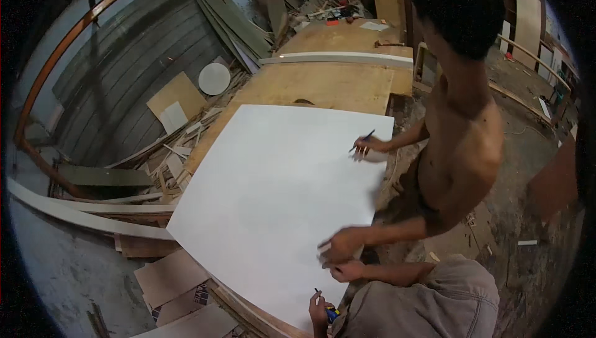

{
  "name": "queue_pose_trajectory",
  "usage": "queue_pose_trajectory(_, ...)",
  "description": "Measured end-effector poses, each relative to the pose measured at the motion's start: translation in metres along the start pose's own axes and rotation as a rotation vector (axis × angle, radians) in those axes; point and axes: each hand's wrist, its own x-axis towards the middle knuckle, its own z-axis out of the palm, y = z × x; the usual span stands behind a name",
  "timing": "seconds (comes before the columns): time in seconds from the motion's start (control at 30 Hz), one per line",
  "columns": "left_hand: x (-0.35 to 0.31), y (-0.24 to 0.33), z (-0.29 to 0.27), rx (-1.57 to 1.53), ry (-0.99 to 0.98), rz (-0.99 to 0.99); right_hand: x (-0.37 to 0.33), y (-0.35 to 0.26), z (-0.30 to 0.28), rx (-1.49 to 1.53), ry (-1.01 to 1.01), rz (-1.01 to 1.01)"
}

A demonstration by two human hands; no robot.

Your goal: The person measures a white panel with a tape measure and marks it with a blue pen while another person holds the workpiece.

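Right at the bottom there's my knee in grey cloth trousers point(428, 304). Just left of it my left hand point(319, 310) is closed around a thin dark pencil point(317, 291), with a small blue and yellow object point(331, 314) tucked in the same grip. Can't really make out what that little thing is. The hand sits at the near right corner of the big white rectangular sheet panel point(267, 201). A bit further up that right edge is my right hand point(347, 271), fingers curled and resting on the panel's edge. Honestly can't tell if it's pinching anything or just pressing. Almost touching it from above is the co-worker's nearer hand point(338, 245), laid down on the same edge. The co-worker is shirtless and leaning in from the right side. Their other hand point(370, 146) is up near the far right corner of the panel, holding a second dark pencil point(362, 140) with its tip on the white surface. The panel lies flat and covers most of the brown plywood workbench top point(323, 86), which shows bare only beyond the panel's far edge. Past that a long white strip of board point(335, 58) lies across the bench, with more plywood and small clutter behind it. Off the bench's left edge the floor is a heap of wooden offcuts point(177, 164), and a round white disc point(214, 78) leans against the grey plank wall point(124, 71), with a curved orange metal pipe point(68, 40) arcing over it.
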Motion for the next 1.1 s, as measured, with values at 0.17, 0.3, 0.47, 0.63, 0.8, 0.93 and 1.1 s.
queue_pose_trajectory(0.17,-0.013,0.01,-0.011,0.031,0.071,-0.038,0.0,0.085,-0.02,2.348,0.179,0.751)
queue_pose_trajectory(0.3,-0.01,0.006,-0.002,0.033,0.05,-0.047,-0.012,0.091,-0.016,2.311,0.226,0.789)
queue_pose_trajectory(0.47,-0.004,-0.01,-0.006,0.163,0.054,0.122,-0.011,0.09,-0.015,2.301,0.221,0.77)
queue_pose_trajectory(0.63,-0.003,-0.016,-0.012,0.154,0.023,0.115,-0.009,0.089,-0.013,2.309,0.221,0.758)
queue_pose_trajectory(0.8,-0.003,-0.013,-0.014,0.166,-0.012,0.065,-0.008,0.084,-0.012,2.299,0.194,0.748)
queue_pose_trajectory(0.93,-0.002,-0.013,-0.013,0.071,0.059,0.074,-0.006,0.089,-0.015,2.313,0.169,0.737)
queue_pose_trajectory(1.1,-0.006,0.004,-0.008,0.036,0.026,0.014,-0.009,0.09,-0.014,2.282,0.218,0.773)
